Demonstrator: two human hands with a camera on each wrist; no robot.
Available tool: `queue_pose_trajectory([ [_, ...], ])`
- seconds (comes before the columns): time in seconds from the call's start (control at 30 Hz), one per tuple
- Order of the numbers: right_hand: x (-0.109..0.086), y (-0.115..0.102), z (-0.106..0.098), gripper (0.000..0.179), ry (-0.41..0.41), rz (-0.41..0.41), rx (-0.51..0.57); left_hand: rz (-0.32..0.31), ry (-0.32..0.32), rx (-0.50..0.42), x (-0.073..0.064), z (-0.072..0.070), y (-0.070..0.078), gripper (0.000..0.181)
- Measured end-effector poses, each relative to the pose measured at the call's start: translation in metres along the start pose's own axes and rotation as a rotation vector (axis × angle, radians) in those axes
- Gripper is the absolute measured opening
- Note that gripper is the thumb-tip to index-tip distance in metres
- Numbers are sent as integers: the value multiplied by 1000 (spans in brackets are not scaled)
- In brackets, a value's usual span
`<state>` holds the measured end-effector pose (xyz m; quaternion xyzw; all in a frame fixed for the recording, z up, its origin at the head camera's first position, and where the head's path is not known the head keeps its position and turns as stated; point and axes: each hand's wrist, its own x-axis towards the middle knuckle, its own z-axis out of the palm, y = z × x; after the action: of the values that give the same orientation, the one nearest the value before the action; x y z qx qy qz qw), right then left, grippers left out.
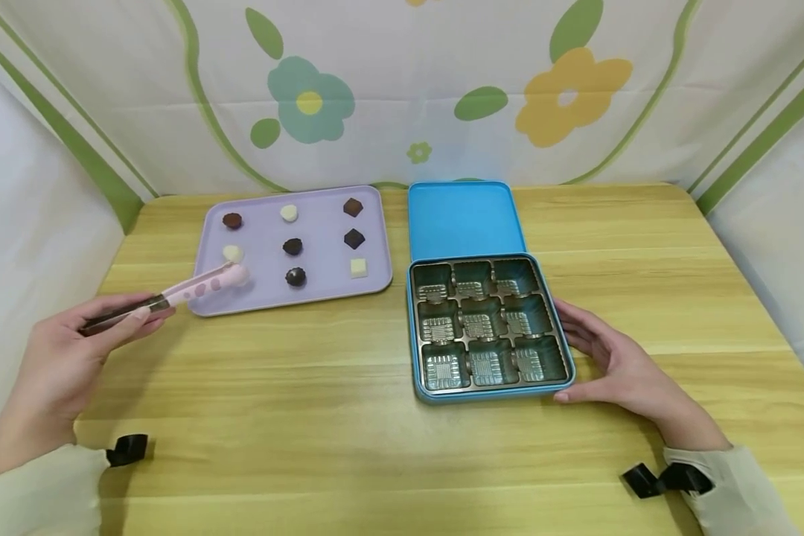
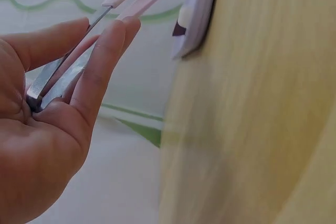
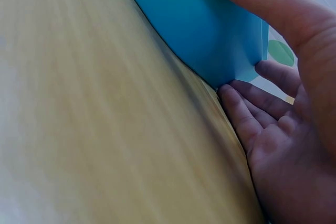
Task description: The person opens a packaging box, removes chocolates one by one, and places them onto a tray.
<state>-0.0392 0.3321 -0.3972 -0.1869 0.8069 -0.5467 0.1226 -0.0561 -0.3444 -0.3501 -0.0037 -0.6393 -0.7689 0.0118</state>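
Observation:
My left hand (image 1: 100, 335) grips a pair of tongs (image 1: 204, 284) with metal handles and pink spotted arms, pinched between thumb and fingers. The tongs' tips are over the near left part of a lilac tray (image 1: 261, 305); a pale piece shows between them in the left wrist view, and I cannot tell whether they pinch it. Just behind is a white chocolate (image 1: 232, 254). My right hand (image 1: 623, 372) holds the right side of a blue tin (image 1: 496, 396), thumb at its near corner, fingertips against the wall. Its brown insert (image 1: 477, 321) has several empty square compartments.
Dark, brown and white chocolates stand in rows on the tray, among them a dark round one (image 1: 295, 277) and a white square one (image 1: 358, 268). The tin's blue lid (image 1: 465, 219) lies folded back behind it. A flowered cloth (image 1: 388, 112) hangs behind the wooden table (image 1: 308, 447).

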Motion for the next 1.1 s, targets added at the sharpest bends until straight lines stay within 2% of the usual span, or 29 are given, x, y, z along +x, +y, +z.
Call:
queue_pose_trajectory([
  [0.17,-1,-1,0,121,-3,5,-3,-81,25,-22,-5,-15,-4,31],
  [0.33,-2,-2,-1,121,-2,11,-2,-129,38,-83,-8,-27,-6,32],
  [0.53,-1,-1,-1,122,9,19,-9,-168,-4,-126,-6,-26,-6,33],
  [0.63,0,-1,0,122,11,19,-3,-187,20,-160,-3,-22,-6,32],
  [0.8,0,0,1,122,8,19,2,-174,45,-221,1,-21,-6,33],
  [0.97,-1,-1,0,122,2,12,3,-139,55,-228,1,-21,-6,34],
  [1.1,-1,0,0,122,6,13,2,-144,27,-221,2,-20,-5,35],
])
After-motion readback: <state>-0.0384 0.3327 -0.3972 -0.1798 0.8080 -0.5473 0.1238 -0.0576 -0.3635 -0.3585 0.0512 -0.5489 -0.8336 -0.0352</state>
